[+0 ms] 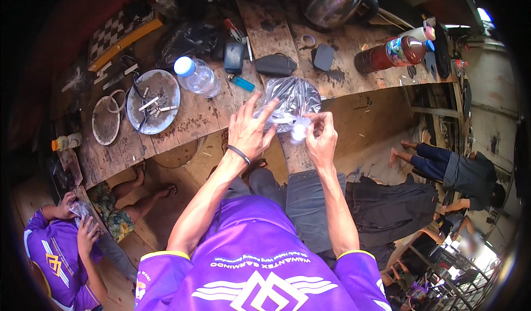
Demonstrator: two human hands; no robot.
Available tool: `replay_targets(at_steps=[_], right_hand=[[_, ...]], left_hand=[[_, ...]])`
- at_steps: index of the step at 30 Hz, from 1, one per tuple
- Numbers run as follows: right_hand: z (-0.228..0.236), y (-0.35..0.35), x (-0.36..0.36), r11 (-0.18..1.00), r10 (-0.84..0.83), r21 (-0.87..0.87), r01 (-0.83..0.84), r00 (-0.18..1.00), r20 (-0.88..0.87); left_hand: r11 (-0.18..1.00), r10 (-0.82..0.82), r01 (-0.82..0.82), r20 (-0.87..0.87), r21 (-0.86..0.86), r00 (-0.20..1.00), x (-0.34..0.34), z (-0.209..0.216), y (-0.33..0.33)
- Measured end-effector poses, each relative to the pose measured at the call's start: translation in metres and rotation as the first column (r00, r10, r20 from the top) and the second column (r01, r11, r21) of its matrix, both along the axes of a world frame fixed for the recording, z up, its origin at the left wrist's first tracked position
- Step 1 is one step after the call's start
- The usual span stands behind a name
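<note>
A clear plastic bag is being held up just above the near edge of the wooden worktop, in front of the person's chest. Its lower corner is being pinched between thumb and forefinger of the right hand, where a small whitish bundle is being gripped; whether this is a knot or contents cannot be told. The bag's left side is being steadied by the left hand, whose fingers are being spread wide against the film. By judgement, the bag's corner is being twisted or closed, and a firmer pinch with a steady counter-hold is likely being called for. Beyond the bag, a water bottle, a blue lighter, a dark pouch and a grey dish of butts are lying near. Open room is being left below the hands, over the lap; the worktop edge is running just behind them.
</note>
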State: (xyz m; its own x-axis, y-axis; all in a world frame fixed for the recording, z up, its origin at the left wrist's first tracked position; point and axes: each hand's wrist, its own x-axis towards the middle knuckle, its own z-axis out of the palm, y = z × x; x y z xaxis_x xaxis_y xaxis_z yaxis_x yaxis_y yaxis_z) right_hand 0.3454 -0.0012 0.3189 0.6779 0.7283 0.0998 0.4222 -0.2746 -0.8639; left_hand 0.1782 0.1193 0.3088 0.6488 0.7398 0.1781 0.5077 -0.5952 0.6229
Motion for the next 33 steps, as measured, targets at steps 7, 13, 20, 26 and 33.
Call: replay_targets(at_steps=[7,13,20,26,33], right_hand=[[0.027,0.0,0.01,0.972,0.148,-0.201,-0.123,0.982,0.114],[0.044,0.018,-0.015,0.99,0.133,-0.1,-0.102,0.911,0.39],[0.064,0.011,-0.008,0.999,-0.043,0.008,0.043,0.941,0.336],[0.073,0.014,-0.013,0.99,-0.141,0.055,0.133,0.972,0.187],[0.077,-0.001,-0.028,0.994,-0.099,-0.027,0.109,0.962,0.254]], left_hand=[[0.997,0.008,0.01,0.249,-0.071,0.968,-0.003,0.008,0.012],[0.969,-0.02,0.114,0.392,-0.218,0.92,0.001,0.026,0.017],[0.964,0.019,0.123,0.523,-0.234,0.852,0.015,0.038,0.025],[0.979,0.059,0.052,0.516,-0.197,0.855,0.018,0.037,0.028],[0.995,-0.01,0.038,0.303,-0.088,0.953,-0.021,0.027,0.027]])
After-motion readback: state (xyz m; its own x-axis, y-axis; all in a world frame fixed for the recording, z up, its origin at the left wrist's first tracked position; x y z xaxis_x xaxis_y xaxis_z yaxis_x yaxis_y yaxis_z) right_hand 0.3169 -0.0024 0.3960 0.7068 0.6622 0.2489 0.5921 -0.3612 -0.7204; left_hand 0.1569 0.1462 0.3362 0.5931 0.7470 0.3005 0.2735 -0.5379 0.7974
